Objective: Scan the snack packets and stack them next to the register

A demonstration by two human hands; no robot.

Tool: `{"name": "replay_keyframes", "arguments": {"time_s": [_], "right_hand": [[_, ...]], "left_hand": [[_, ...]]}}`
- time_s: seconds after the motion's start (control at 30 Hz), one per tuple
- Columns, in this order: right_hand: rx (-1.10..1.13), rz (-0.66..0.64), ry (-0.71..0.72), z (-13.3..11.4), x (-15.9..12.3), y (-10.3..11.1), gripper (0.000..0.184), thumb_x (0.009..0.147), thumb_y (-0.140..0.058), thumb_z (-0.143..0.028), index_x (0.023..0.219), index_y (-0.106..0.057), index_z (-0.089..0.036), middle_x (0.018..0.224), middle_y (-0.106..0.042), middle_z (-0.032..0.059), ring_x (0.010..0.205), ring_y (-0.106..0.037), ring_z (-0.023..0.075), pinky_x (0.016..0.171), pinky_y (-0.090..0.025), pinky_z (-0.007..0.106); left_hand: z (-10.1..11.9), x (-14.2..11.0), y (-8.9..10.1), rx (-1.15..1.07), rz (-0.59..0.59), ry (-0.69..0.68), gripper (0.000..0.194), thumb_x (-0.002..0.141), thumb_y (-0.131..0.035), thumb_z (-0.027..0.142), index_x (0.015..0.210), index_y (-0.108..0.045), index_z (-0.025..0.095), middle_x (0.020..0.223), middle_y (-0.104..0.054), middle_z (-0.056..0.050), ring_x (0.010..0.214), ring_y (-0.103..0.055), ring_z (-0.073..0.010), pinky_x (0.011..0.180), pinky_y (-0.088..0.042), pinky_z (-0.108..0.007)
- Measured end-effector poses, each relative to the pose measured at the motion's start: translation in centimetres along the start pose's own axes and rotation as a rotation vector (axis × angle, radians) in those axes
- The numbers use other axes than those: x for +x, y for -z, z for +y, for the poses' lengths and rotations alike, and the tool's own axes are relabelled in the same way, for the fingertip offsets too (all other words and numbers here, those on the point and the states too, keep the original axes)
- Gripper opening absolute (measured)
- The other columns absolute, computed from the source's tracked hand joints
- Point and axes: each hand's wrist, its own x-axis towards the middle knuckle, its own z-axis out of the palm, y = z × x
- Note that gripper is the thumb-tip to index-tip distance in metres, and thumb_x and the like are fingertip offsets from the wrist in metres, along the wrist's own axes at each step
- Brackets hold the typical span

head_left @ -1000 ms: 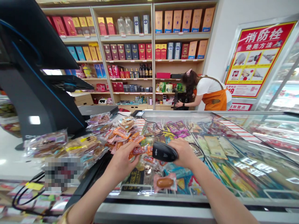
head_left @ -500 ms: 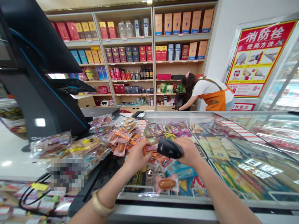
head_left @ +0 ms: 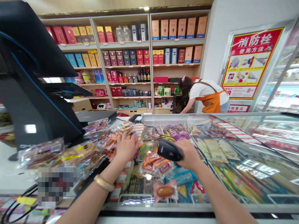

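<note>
My right hand (head_left: 187, 154) is wrapped round a black handheld barcode scanner (head_left: 170, 150) above the glass top. Its nose points left. My left hand (head_left: 126, 146), with a gold-coloured bracelet (head_left: 104, 183) on the wrist, lies over a pile of orange-wrapped sausage packets (head_left: 112, 140), fingers spread on them. Beneath the scanner lie several orange snack packets (head_left: 154, 161) in clear wrap. A single wrapped sausage (head_left: 165, 191) rests near the glass's front edge.
Clear bags of brown snacks (head_left: 80, 152) lie left of my hand beside a black register stand (head_left: 46, 102). The glass-topped freezer (head_left: 233, 174) stretches right. A scanner cable (head_left: 202, 152) trails behind. Beyond, a person in an orange apron (head_left: 210, 101) bends by the shelves (head_left: 127, 67).
My left hand has moved left from beside the scanner onto the sausage pile. Some packets in the middle have shifted left, baring more glass. The scanner stays nearly in place.
</note>
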Motion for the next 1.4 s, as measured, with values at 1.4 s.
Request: {"name": "replay_keyframes", "arguments": {"time_s": [1.4], "right_hand": [[-0.084, -0.014, 0.002, 0.3, -0.5, 0.1, 0.019, 0.072, -0.058, -0.027, 0.088, -0.064, -0.019, 0.078, -0.066, 0.0053, 0.073, -0.057, 0.0202, 0.071, -0.034, 0.032]], "left_hand": [[2.4, -2.4, -0.2, -1.051, -0.063, -0.315, 0.033, 0.091, -0.046, 0.034, 0.111, -0.069, 0.02, 0.115, -0.071, -0.009, 0.106, -0.066, -0.021, 0.094, -0.051, -0.035]]}}
